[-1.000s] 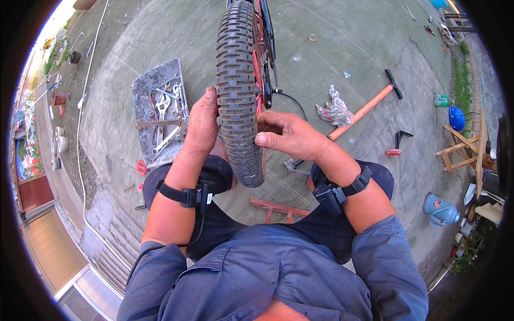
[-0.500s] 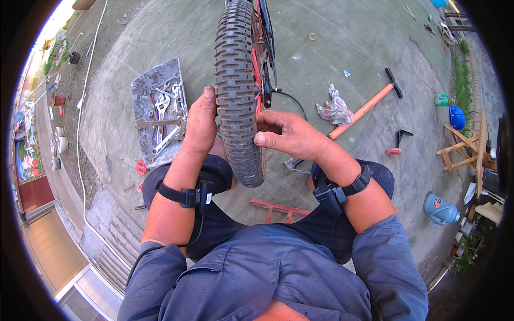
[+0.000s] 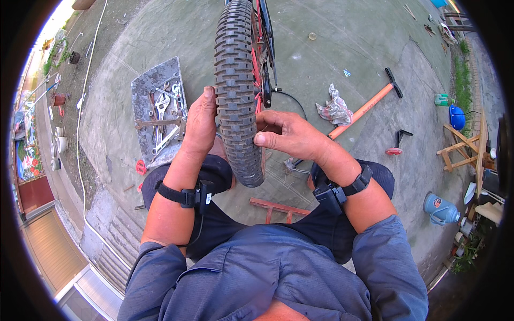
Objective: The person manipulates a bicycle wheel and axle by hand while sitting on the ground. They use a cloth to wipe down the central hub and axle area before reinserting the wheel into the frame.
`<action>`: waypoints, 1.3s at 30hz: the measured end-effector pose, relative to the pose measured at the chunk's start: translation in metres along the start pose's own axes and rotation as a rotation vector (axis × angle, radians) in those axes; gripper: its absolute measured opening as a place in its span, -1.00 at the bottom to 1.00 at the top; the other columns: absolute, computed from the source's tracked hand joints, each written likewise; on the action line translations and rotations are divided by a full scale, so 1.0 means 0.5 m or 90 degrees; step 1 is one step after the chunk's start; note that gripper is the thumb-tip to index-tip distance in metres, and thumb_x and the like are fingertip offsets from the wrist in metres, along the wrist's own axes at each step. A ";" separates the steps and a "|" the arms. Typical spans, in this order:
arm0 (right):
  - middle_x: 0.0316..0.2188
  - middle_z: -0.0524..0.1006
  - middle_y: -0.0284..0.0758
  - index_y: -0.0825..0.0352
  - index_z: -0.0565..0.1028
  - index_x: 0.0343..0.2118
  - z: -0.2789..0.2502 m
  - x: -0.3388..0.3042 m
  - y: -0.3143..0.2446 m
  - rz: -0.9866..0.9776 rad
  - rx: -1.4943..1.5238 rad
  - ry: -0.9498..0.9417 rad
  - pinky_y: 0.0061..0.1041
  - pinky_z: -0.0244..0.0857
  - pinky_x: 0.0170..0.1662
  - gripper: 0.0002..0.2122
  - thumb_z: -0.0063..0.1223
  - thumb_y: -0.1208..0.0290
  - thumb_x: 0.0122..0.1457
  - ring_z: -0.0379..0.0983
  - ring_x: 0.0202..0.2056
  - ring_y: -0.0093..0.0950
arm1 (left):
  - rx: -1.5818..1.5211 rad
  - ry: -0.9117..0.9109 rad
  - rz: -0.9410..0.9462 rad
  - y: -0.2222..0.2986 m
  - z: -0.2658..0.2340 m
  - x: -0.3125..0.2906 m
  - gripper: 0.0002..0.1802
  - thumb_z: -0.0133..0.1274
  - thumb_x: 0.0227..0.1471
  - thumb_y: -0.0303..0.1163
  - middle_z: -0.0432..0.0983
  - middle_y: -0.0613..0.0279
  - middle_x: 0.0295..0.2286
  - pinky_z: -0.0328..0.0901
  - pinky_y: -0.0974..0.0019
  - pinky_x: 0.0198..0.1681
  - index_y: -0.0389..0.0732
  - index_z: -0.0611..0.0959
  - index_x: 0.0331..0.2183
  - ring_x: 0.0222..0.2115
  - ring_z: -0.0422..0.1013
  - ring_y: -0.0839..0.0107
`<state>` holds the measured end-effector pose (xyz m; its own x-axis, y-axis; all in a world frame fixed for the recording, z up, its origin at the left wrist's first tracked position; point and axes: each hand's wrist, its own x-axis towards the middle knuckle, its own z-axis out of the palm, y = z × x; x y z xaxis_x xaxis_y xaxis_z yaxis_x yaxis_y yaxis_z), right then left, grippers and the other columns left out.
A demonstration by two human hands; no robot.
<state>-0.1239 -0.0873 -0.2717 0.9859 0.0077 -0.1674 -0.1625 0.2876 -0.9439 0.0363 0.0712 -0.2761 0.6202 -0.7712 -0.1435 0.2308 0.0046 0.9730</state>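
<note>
A bicycle tyre (image 3: pixel 235 101) with chunky black tread stands upright between my hands. My left hand (image 3: pixel 201 124) is pressed against its left side, thumb pointing up along the tread; the other fingers are hidden by the wheel. On the right side, my right hand (image 3: pixel 289 135) is closed on the tyre's edge, with the thumb on the near side and the fingers curled in toward the rim. Red and black bicycle frame parts (image 3: pixel 263 64) show just beyond the wheel's right side.
Left of the wheel, a grey metal tray (image 3: pixel 140 91) holds several wrenches. To the right lie a crumpled rag (image 3: pixel 335 108), an orange floor pump (image 3: pixel 367 107) and a blue kettle-like jug (image 3: pixel 441 208). A reddish metal stand (image 3: pixel 278 206) is between my knees.
</note>
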 end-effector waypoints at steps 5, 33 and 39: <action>-0.17 0.57 -0.24 0.45 0.46 -0.01 0.000 0.000 -0.001 -0.002 0.002 -0.001 -0.48 0.35 0.00 -0.53 0.21 0.16 0.17 0.48 -0.11 -0.50 | -0.005 -0.007 0.003 0.001 0.002 0.000 -0.32 -0.38 0.34 0.07 0.55 0.10 -0.16 0.32 0.35 -0.05 -0.39 0.53 -0.04 -0.16 0.46 0.42; -0.16 0.55 -0.22 0.49 0.43 0.01 -0.003 0.002 0.005 0.014 0.028 -0.002 -0.48 0.35 0.01 -0.49 0.23 0.16 0.16 0.46 -0.10 -0.49 | -0.017 -0.013 0.001 -0.006 -0.001 0.000 -0.31 -0.37 0.33 0.10 0.56 0.12 -0.19 0.33 0.35 -0.08 -0.37 0.53 -0.06 -0.19 0.47 0.43; -0.15 0.54 -0.22 0.48 0.43 0.01 -0.003 -0.001 0.001 0.019 0.017 0.003 -0.49 0.35 0.00 -0.48 0.23 0.14 0.16 0.46 -0.10 -0.50 | -0.009 -0.032 0.016 0.009 0.007 -0.006 -0.30 -0.38 0.33 0.10 0.55 0.10 -0.17 0.34 0.33 -0.06 -0.38 0.51 -0.05 -0.17 0.47 0.41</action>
<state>-0.1245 -0.0885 -0.2727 0.9804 0.0118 -0.1964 -0.1902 0.3130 -0.9305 0.0331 0.0712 -0.2709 0.5875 -0.8019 -0.1086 0.2254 0.0333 0.9737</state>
